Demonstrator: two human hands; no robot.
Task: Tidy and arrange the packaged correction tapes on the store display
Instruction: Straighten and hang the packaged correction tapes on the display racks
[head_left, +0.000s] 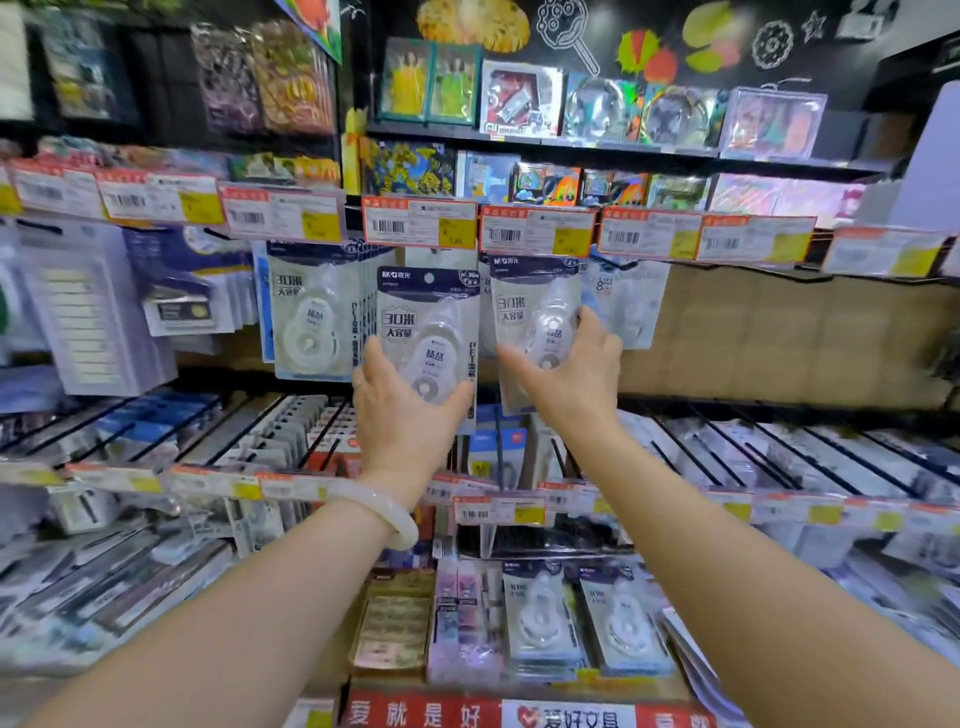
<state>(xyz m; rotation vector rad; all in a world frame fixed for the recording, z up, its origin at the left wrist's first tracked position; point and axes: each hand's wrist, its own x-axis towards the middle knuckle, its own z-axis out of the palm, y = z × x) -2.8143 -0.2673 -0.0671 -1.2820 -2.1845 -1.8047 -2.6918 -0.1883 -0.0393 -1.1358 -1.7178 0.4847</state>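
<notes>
My left hand (402, 415) grips the bottom of a packaged correction tape (427, 322), a white card with a dark blue header, held upright in front of the hooks. My right hand (566, 379) holds the lower part of a second, matching pack (535, 306) that hangs just right of the first, below the price tags. A row of the same packs (311, 312) hangs on a hook to the left. Two more correction tape packs (587, 618) lie in a bin low down between my forearms.
Orange and yellow price tags (421, 223) line the rail above the hooks. Other hanging stationery packs (93, 312) fill the left side. Slanted racks of pens (779, 457) run below. Bare pegboard (779, 332) lies to the right. Toy boxes (519, 98) sit on the top shelves.
</notes>
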